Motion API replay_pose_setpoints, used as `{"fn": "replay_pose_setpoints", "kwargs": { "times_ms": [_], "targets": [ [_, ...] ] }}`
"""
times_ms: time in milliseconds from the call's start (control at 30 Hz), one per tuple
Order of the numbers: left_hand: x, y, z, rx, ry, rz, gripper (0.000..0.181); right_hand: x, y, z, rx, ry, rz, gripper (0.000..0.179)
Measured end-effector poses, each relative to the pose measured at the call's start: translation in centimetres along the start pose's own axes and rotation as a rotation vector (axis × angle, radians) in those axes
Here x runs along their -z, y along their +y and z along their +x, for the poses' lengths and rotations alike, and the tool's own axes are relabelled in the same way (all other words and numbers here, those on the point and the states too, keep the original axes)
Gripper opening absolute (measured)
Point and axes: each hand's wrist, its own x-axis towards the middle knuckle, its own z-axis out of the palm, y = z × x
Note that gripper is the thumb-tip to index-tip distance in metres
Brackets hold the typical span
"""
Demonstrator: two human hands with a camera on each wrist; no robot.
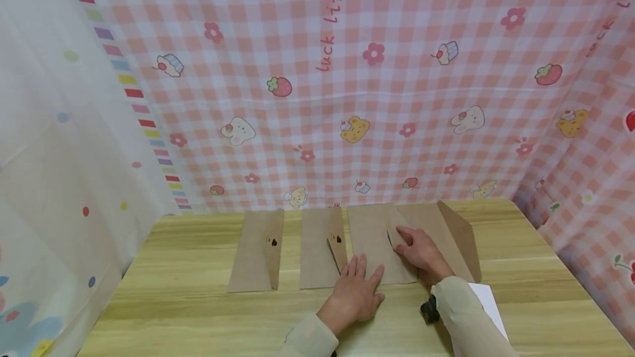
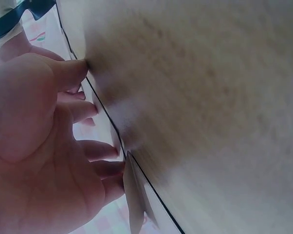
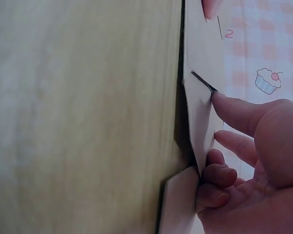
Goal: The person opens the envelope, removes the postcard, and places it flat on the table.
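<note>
Several brown paper envelopes lie in a row on the table; the left hand (image 1: 354, 291) and right hand (image 1: 419, 248) are at the third envelope (image 1: 369, 241) from the left. Palm down, the left hand rests its spread fingertips along the near edges of this envelope and the second envelope (image 1: 315, 258). The right index finger and thumb touch the third envelope's flap (image 3: 202, 109), with the tips apart. The remaining right fingers are curled. A dark gap shows under the flap's edge beside the thumb.
At the left lies another envelope (image 1: 250, 252), flap folded over. On the right an envelope (image 1: 421, 216) has its flap spread out, partly behind the right hand. White paper (image 1: 488, 302) sits under the right forearm. A patterned cloth (image 1: 377, 92) hangs behind the wooden table (image 1: 173, 274).
</note>
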Motion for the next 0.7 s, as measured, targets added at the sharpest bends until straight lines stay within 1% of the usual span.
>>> {"fn": "replay_pose_setpoints", "kwargs": {
  "times_ms": [167, 400, 567, 700],
  "targets": [
    [-0.02, 0.01, -0.01, 0.000, 0.001, -0.009, 0.057, -0.09, 0.06, 0.07, -0.025, -0.006, 0.047, 0.055],
    [0.05, -0.07, 0.02, -0.005, -0.002, -0.032, 0.058, 0.00, 0.06, 0.12, 0.004, 0.027, -0.024, 0.056],
    [0.02, -0.14, 0.04, -0.008, -0.004, -0.043, 0.058, -0.07, 0.00, 0.20, -0.011, 0.029, -0.028, 0.057],
    [-0.09, -0.16, -0.01, -0.013, 0.006, -0.028, 0.058, -0.08, 0.03, 0.15, 0.005, 0.040, -0.038, 0.058]
  ]
}}
